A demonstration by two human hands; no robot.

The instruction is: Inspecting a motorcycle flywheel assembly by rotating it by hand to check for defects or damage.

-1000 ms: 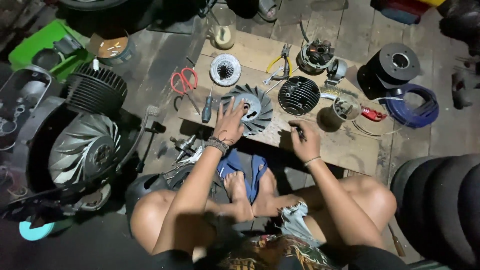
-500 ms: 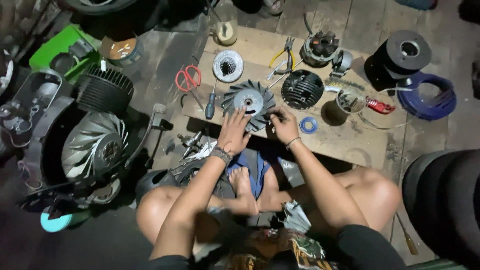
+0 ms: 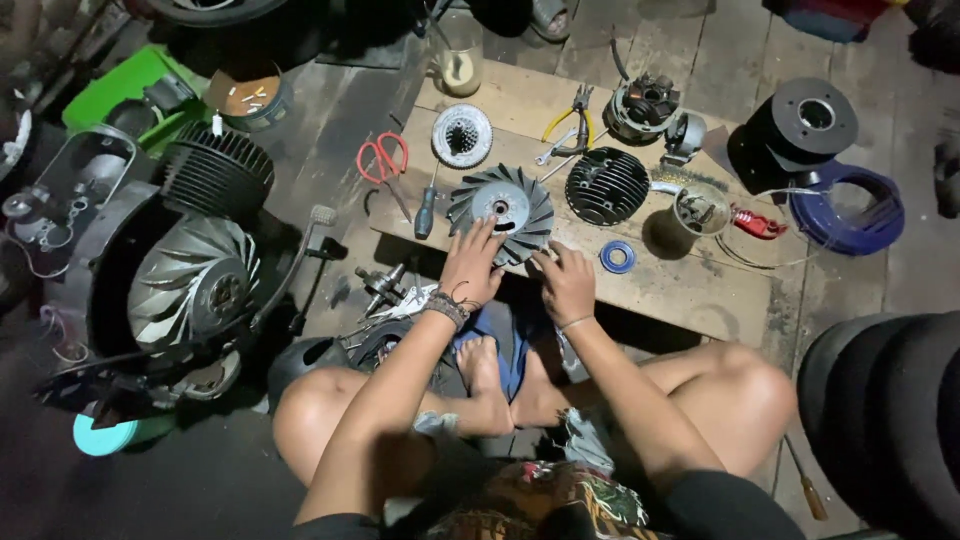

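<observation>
1. On the wooden board [image 3: 690,290], near edge, centre: grey finned fan wheel [image 3: 500,212] lies flat.
2. Left hand [image 3: 472,268] rests on the wheel's near-left fins, fingers spread wide & flat, gripping nothing.
3. Right hand [image 3: 566,282] w/ fingers loosely curled, tips touching the wheel's near-right rim; holds nothing else.
4. Just right of the right hand: small blue ring [image 3: 617,257].
5. Left of the wheel: screwdriver [image 3: 426,208], then red-handled scissors [image 3: 383,160] further left.
6. Far right of the wheel: black ribbed round cover [image 3: 607,185].
7. Far left, off the board: big fan housing [image 3: 190,285] on the floor.
</observation>
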